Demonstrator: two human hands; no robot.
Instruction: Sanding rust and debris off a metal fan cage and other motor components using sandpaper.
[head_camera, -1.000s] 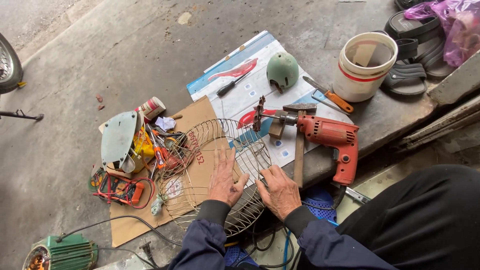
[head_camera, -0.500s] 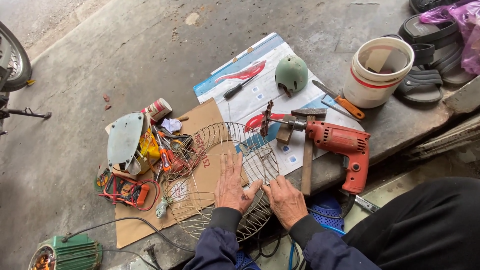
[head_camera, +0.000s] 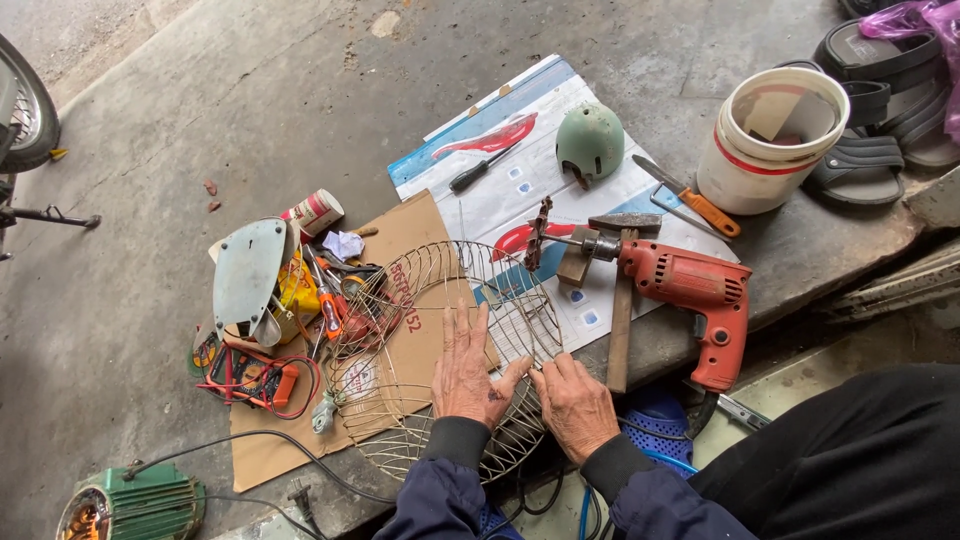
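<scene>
The left hand (head_camera: 468, 368) lies flat, fingers spread, on the wire fan guard (head_camera: 440, 350). The right hand (head_camera: 572, 402) rests on the guard's rim at about 4 o'clock, fingers bent over the wires. The round guard sits on brown cardboard (head_camera: 420, 225) on the concrete floor. At 2 o'clock from the hands lie a red electric drill (head_camera: 690, 290) and a hammer (head_camera: 620, 300). At 9 o'clock is a heap of hand tools (head_camera: 330, 300).

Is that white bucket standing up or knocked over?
Upright: the white bucket stands on the concrete floor with its round mouth facing up.
</scene>
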